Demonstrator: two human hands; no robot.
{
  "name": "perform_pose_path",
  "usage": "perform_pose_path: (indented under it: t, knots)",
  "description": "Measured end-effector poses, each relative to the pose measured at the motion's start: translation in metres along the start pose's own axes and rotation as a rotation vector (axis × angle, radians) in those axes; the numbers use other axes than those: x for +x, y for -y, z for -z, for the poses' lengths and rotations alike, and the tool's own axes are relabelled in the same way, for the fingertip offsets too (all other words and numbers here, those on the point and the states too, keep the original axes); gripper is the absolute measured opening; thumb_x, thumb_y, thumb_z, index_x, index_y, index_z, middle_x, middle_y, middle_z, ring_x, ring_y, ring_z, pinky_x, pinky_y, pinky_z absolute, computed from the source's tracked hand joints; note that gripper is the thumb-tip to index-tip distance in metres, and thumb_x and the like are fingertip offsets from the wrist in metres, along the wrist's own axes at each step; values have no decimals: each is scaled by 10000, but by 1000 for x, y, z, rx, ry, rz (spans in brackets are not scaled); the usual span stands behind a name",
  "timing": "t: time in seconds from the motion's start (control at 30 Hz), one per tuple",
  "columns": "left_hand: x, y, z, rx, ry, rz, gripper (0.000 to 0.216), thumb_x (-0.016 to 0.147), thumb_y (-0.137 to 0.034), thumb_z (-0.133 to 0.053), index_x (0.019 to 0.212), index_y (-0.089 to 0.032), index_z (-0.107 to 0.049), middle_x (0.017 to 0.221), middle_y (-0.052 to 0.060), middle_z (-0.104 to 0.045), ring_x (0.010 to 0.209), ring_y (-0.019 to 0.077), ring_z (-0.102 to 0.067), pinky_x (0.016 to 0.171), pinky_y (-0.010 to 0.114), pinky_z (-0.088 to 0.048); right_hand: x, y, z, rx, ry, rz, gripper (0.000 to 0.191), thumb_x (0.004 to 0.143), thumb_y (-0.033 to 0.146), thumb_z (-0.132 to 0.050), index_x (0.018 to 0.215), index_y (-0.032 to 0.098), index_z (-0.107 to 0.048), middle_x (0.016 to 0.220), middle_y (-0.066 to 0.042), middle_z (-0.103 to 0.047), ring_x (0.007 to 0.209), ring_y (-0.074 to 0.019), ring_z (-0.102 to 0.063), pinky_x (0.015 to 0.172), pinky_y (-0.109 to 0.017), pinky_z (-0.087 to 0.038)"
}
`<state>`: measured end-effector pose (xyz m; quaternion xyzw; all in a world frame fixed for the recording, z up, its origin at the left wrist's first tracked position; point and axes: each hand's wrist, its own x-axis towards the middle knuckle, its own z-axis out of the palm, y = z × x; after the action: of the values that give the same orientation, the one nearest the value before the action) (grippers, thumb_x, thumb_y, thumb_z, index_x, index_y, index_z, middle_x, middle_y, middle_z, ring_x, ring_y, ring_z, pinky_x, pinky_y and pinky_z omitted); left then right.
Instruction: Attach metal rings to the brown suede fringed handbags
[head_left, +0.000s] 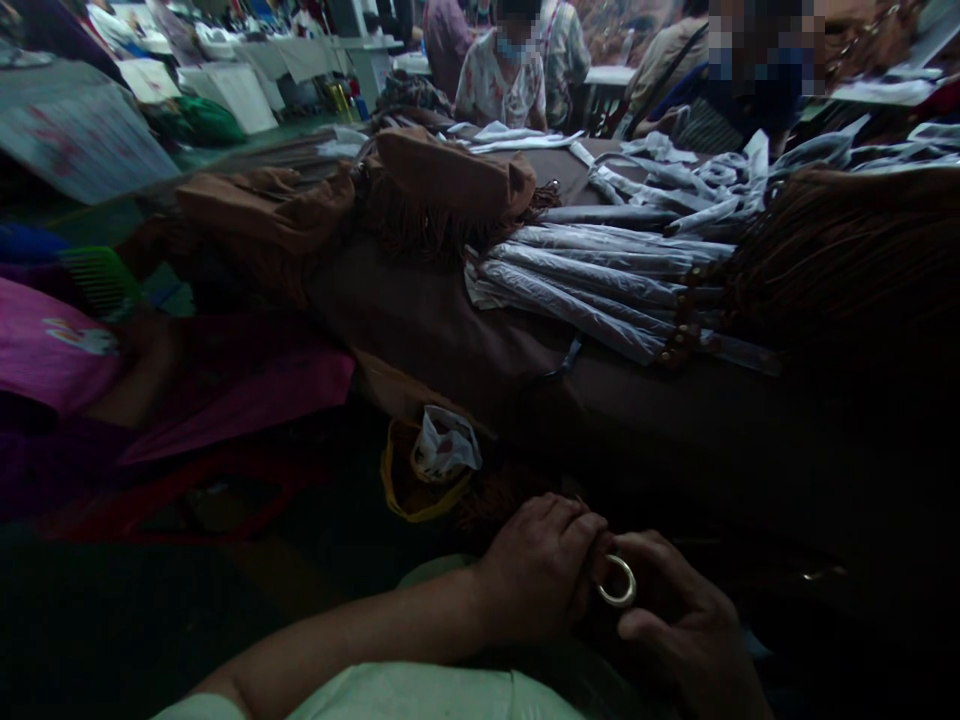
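A gold-coloured metal ring (616,582) sits between my two hands, low in the view. My left hand (544,565) is closed, knuckles up, just left of the ring. What its fingers hold is in shadow; a bit of reddish-brown material shows beside the ring. My right hand (686,610) curls round the ring from the right, index finger above and thumb below it. Whether the ring is fixed to the brown material is too dark to tell.
Plastic-wrapped straps (585,280) lie on the dark-covered table (420,310), beside brown fringed bags (450,175). A yellow-rimmed bag (386,480) stands below the table edge. At left, a person in a pink garment (52,340) is near a green comb (101,280). More people sit across the table.
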<state>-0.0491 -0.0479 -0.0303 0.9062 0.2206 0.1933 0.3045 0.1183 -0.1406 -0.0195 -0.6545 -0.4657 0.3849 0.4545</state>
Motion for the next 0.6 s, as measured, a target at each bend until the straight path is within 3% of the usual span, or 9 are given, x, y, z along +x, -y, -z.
perform_pose_path:
  t: [0.13,0.43,0.6]
  knots:
    - [-1,2,-4,-39,-7,47,471,818,-280,-505,1254,-109,-459,1199,136,-561,1104,258,-502,975,419,-413,-2,-3,-8,-130,-86,111,254,696,353,-767,916,247,-697,851,-11,-689,722,-175,-675,612,-185,-556]
    - [-1,3,-3,-46,-1,49,496,801,-288,-519,1258,-108,-454,1196,138,-561,1092,271,-504,967,425,-413,-12,-12,-21,-419,-227,303,230,830,394,-639,1006,247,-646,980,-19,-686,849,-173,-689,726,-194,-564]
    - [-1,4,-5,-22,-31,44,478,819,-294,-497,1251,-93,-455,1177,148,-569,1081,273,-512,957,436,-418,-6,-6,-17,-363,-133,309,238,841,394,-626,1044,272,-645,970,-10,-681,834,-167,-683,697,-195,-563]
